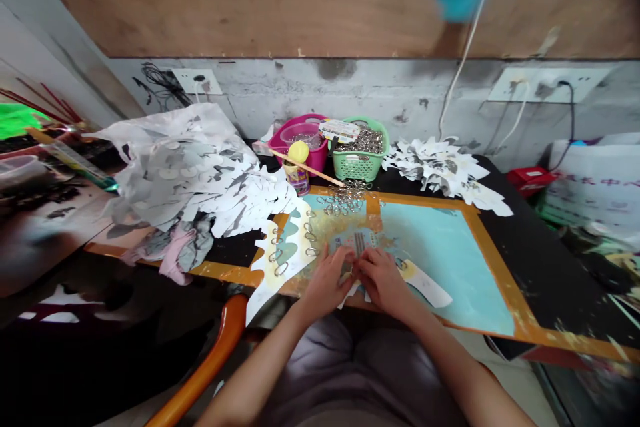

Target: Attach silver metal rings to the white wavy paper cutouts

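My left hand (325, 283) and my right hand (383, 280) meet near the table's front edge, their fingertips pinching a small piece of white cut paper (350, 290) between them. Just above the fingers stands a striped card (359, 242), partly hidden at its lower end. To the left lies a long white paper cut-out (280, 273) threaded with several metal rings (295, 240). A loose heap of metal rings (347, 199) sits farther up the blue-painted board (445, 260), out of reach of my fingertips.
A green plastic basket of rings (357, 163) and a pink tub (300, 147) stand against the concrete wall. Large piles of white cut paper (190, 173) (440, 167) lie on either side. A wooden chair arm (200, 367) curves up at lower left.
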The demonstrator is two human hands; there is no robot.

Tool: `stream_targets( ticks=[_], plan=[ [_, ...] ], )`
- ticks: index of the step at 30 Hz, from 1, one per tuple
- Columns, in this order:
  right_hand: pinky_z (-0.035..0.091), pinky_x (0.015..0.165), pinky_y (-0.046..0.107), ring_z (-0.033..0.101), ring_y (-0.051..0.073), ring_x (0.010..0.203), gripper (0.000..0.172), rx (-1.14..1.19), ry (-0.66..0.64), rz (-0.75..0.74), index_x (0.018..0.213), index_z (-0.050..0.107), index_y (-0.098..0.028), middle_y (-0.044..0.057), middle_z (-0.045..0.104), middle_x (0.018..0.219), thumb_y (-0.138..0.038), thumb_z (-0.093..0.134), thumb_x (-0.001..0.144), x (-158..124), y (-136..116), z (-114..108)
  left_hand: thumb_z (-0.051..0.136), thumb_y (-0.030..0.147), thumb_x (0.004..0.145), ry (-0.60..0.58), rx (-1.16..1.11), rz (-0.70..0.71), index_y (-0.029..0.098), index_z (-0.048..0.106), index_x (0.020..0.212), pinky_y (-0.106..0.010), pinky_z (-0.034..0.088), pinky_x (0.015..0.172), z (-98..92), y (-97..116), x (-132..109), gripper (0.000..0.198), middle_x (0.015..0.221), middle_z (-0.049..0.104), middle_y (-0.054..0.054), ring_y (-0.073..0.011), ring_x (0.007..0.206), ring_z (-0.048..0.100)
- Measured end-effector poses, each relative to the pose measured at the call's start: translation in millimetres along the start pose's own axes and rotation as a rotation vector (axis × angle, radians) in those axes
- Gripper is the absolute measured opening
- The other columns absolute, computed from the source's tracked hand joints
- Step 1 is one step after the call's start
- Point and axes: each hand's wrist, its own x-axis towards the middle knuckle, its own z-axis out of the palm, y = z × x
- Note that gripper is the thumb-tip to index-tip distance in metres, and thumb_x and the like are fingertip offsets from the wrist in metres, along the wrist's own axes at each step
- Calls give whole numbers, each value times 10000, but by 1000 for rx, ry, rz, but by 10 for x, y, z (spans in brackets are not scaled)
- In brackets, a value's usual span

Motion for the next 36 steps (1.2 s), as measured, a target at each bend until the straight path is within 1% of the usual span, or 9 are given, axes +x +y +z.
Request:
stream_targets(
  ticks=[3,10,14,17,20,23,28,32,36],
  plan=[
    [343,767,360,484,253,896,129,-101,14,1,937,612,-165,85,567,919,-82,521,899,-62,-35,48,593,197,883,2,21,3,222,502,1202,-580,141,1197,-26,-22,-10,333,1070,699,-52,-234,1090,636],
    [353,749,360,501,234,833,154,-18,26,-4,848,558,-173,68,557,860,-81,450,907,-155,-66,40,555,182,925,-82,164,94,228,646,978,-595,78,1196,-103,28,-65,115,1067,713,-55,-265,1278,500],
    [383,766,344,548,218,869,148,186,-11,11,934,563,-197,49,609,907,-87,476,887,-173,-18,-75,554,186,929,-22,223,145,248,688,893,-609,39,1194,-86,17,-94,152,1054,711,-27,-256,1248,505],
    [416,802,337,569,219,934,279,264,-24,20,1098,561,-208,63,627,1019,-75,493,862,-162,14,-154,564,182,915,61,308,197,249,711,853,-642,101,1174,-56,6,-143,172,1175,653,-60,-267,1224,498],
    [409,796,324,582,209,934,273,148,-82,-46,1146,596,-224,67,627,1064,-101,472,936,-113,30,-174,558,178,914,128,397,281,243,714,875,-664,149,1153,-39,13,-195,174,1220,607,-93,-266,1184,510],
    [375,739,310,582,197,847,148,-6,-135,-124,988,651,-213,49,642,954,-157,517,961,-65,43,-148,541,166,927,120,428,360,242,703,936,-662,107,1167,-48,28,-222,179,1155,654,-73,-251,1142,543],
    [337,697,329,550,194,731,176,-111,-93,-203,883,625,-180,43,626,793,-111,474,942,-120,44,-70,547,170,936,51,323,285,245,693,908,-616,66,1199,-91,37,-195,167,943,734,-18,-239,1146,587],
    [336,800,392,559,216,781,235,-157,-16,-201,961,624,-170,66,644,834,-55,421,934,-258,-20,-15,567,209,930,6,289,209,246,693,870,-614,89,1196,-116,42,-169,144,870,735,-25,-264,1187,566],
    [371,755,370,557,226,804,226,-55,-40,-144,972,622,-186,69,640,855,-84,420,955,-355,-60,-90,566,217,936,0,331,189,265,691,925,-645,0,1183,-117,49,-181,135,877,721,-17,-280,1192,543]
  ],
)
